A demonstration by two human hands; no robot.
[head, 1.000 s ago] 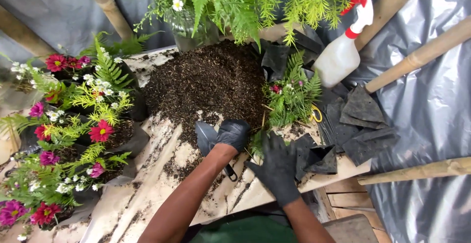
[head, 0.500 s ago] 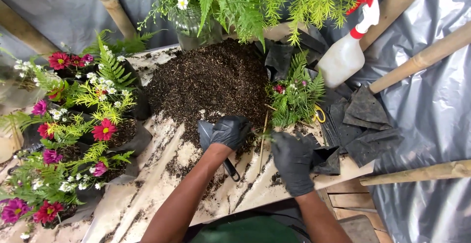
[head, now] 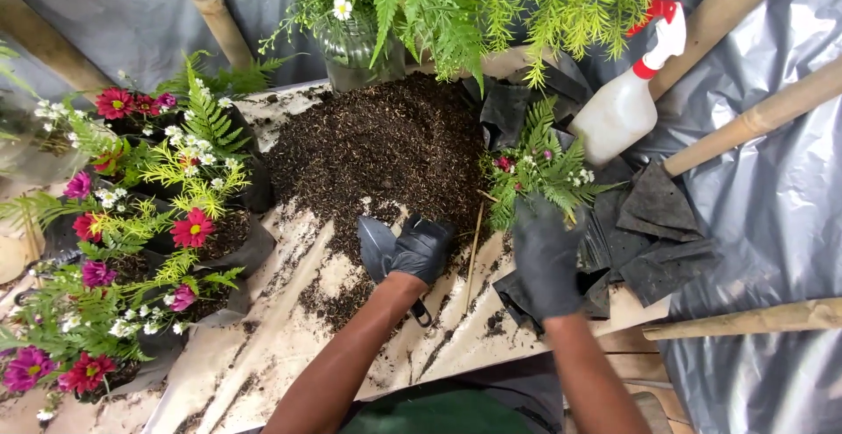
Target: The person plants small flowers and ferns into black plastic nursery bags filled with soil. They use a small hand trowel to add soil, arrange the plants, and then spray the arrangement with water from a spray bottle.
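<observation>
Now the left hand [head: 421,250], gloved in black, is closed around a trowel [head: 375,243] whose blade rests at the near edge of the soil heap [head: 377,149] in the middle of the bench [head: 263,346]. The right hand [head: 548,259], also gloved, grips a small fern bunch [head: 539,171] in a black bag [head: 517,298] near the bench's right edge, just below the spray bottle [head: 623,110]. Potted flowers [head: 140,232] crowd the left side.

We are finding open room only on the bare paper [head: 263,346] near us. The soil heap [head: 377,149] is blocking the middle, potted flowers [head: 149,232] are crowding the left edge, and the spray bottle [head: 624,105], black bags [head: 649,224] and wooden poles [head: 754,118] are hemming in the right.
</observation>
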